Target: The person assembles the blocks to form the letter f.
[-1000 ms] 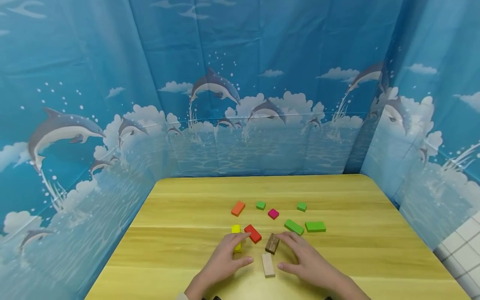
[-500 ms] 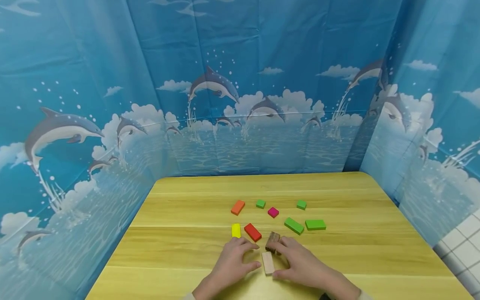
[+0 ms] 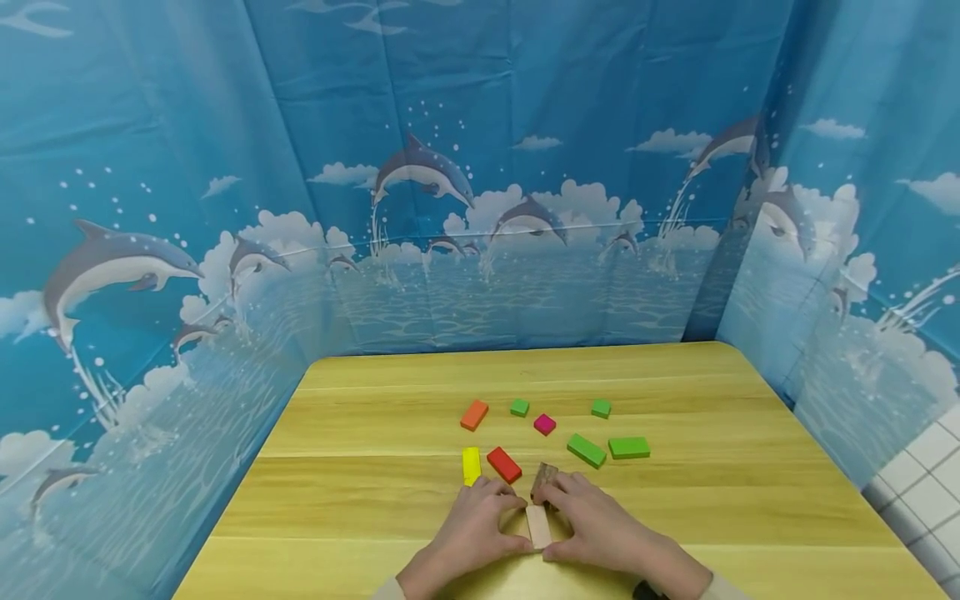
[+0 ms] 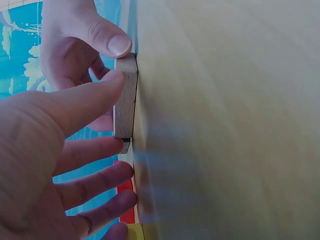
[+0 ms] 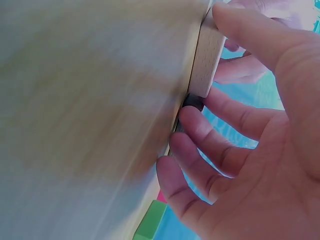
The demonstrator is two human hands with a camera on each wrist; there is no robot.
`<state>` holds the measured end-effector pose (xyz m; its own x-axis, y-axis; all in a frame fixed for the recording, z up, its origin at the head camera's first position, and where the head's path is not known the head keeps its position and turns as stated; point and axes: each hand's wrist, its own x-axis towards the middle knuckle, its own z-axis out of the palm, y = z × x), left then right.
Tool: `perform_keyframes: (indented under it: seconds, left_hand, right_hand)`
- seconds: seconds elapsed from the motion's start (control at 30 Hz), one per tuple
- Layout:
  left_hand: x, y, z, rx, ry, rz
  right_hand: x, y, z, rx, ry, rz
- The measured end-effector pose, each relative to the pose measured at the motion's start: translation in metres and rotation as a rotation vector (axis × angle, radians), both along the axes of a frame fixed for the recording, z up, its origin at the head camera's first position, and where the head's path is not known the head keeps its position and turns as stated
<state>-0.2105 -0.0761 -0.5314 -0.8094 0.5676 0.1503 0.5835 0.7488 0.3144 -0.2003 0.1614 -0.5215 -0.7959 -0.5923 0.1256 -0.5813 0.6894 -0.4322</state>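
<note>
A pale wooden block [image 3: 538, 527] lies near the front of the table between the two hands. My left hand [image 3: 474, 527] holds it from the left, thumb by its near end and index finger at its far end. From the right, my right hand [image 3: 602, 530] grips the same block, its thumb [image 5: 235, 20] on the near end and its index finger by the far end. Just beyond is a dark brown, bark-like block [image 3: 545, 474], partly hidden by the right fingers. The left wrist view shows the pale block [image 4: 126, 97] edge-on, close against the table surface.
Beyond the hands on the wooden table [image 3: 337, 500] lie a yellow block [image 3: 471, 463], a red block [image 3: 504, 464], an orange block [image 3: 474, 415], a small magenta block [image 3: 545, 425] and several green blocks [image 3: 628, 447]. A blue dolphin-print curtain [image 3: 480, 292] borders the table.
Both hands have moved inward, from apart on either side of the pale block to fingers and thumbs at its ends. The left hand has moved right, off the yellow block. The coloured blocks have stayed put.
</note>
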Motion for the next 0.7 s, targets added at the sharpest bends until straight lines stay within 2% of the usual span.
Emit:
perform_keyframes:
  seconds: [0.7]
  left_hand:
    - [0.011,0.004,0.001,-0.025,-0.005,-0.082]
  right_hand:
    - [0.015,0.003,0.004,-0.014,-0.044,-0.025]
